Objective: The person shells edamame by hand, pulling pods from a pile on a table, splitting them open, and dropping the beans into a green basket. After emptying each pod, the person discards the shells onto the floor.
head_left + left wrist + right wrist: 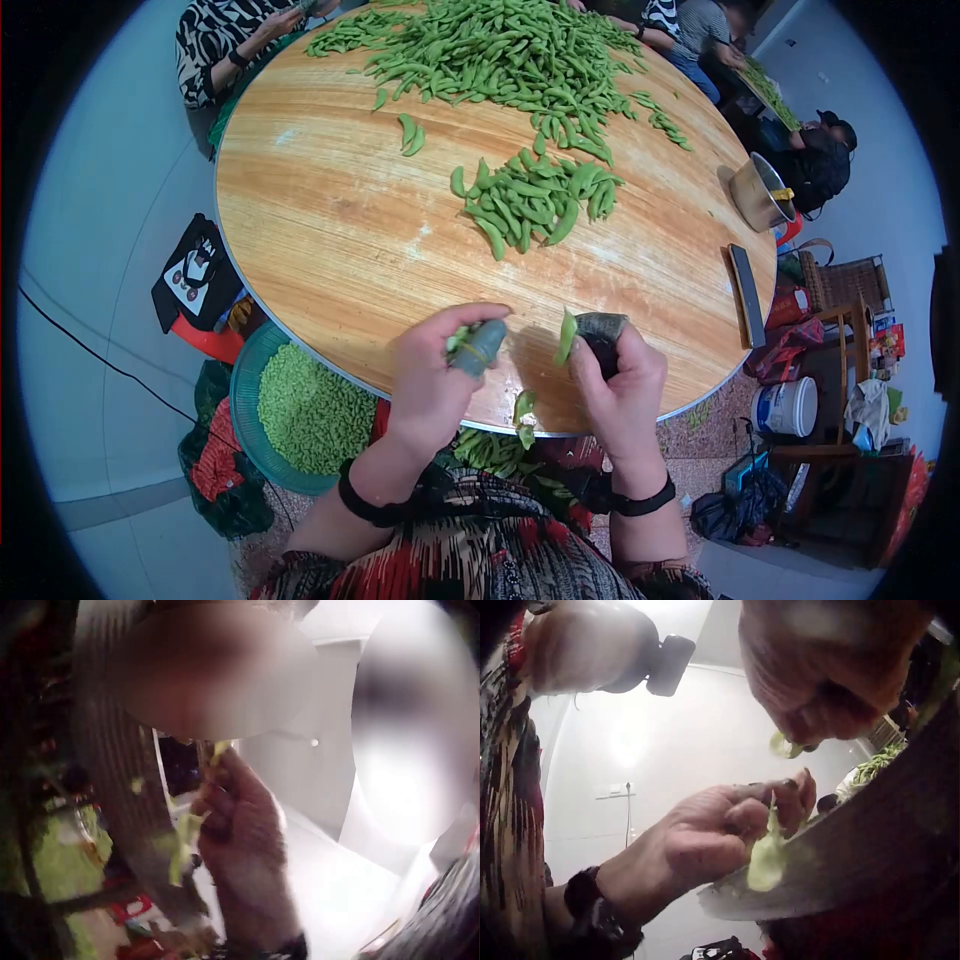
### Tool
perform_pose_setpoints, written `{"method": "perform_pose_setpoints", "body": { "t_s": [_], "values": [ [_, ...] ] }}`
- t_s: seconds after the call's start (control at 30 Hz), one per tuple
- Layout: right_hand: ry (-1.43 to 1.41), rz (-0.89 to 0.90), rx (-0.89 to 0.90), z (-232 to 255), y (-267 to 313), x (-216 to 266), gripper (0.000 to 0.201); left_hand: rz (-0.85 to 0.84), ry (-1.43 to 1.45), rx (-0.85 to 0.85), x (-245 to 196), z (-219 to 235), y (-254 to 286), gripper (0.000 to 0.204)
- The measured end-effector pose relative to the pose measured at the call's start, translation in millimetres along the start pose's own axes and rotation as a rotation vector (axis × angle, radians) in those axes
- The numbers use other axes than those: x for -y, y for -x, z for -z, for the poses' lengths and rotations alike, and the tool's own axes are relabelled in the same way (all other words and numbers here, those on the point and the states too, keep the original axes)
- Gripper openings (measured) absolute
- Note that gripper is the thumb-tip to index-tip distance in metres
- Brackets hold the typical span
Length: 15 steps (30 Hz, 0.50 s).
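My left hand [430, 375] is curled above the table's near edge, with green beans [455, 341] showing among its fingers. A grey-green finger cover [480, 347] tied with a thin band is on one finger. To the right, my right hand [630, 380] pinches a green soybean pod [566, 337] between the thumb and a finger in a dark cover [600, 323]. Between and below the hands, split pods [524, 405] are at the table's edge. In the right wrist view, a pale green pod shell [766, 864] hangs in front of the left hand.
A small pile of pods [530, 200] lies ahead, a larger heap [490, 50] behind it. Below left stands a green basket [243, 405] of shelled beans. Pods [490, 450] lie under the edge. A phone [746, 297] and metal cup [757, 195] are at right. Other people sit around.
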State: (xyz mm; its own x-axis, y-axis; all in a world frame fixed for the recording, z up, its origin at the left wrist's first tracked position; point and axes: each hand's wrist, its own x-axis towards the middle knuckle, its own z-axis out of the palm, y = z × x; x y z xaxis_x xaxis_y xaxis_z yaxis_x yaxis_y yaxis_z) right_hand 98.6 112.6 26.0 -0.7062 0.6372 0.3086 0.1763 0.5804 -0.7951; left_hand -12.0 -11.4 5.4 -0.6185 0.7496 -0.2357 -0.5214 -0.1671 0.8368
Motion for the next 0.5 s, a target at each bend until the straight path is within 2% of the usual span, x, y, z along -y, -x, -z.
{"method": "perform_pose_setpoints", "body": {
  "t_s": [0.07, 0.1, 0.17, 0.23, 0.33, 0.43, 0.5],
  "values": [
    [0.028, 0.037, -0.017, 2, 0, 3, 0.01, -0.17, -0.321, -0.098, -3, -5, 10, 0.019],
    [0.055, 0.056, -0.011, 2, 1, 10, 0.011, -0.17, -0.321, -0.097, -2, -10, 13, 0.019],
    [0.08, 0.08, 0.0, 2, 5, 17, 0.011, -0.573, -0.565, -0.003, 0, -21, 18, 0.013],
    [0.18, 0.105, -0.003, 2, 9, 20, 0.012, -0.589, -0.587, -0.014, 1, -24, 18, 0.015],
    [0.176, 0.183, -0.004, 6, 12, 26, 0.013, -0.606, -0.648, -0.027, 0, -21, 18, 0.018],
    [0.065, 0.115, 0.029, 8, 17, 26, 0.013, -0.634, -0.748, -0.077, -5, -17, 21, 0.018],
    [0.1, 0.163, 0.013, 7, 18, 26, 0.014, -0.654, -0.806, -0.122, -8, -17, 26, 0.017]
  ]
}}
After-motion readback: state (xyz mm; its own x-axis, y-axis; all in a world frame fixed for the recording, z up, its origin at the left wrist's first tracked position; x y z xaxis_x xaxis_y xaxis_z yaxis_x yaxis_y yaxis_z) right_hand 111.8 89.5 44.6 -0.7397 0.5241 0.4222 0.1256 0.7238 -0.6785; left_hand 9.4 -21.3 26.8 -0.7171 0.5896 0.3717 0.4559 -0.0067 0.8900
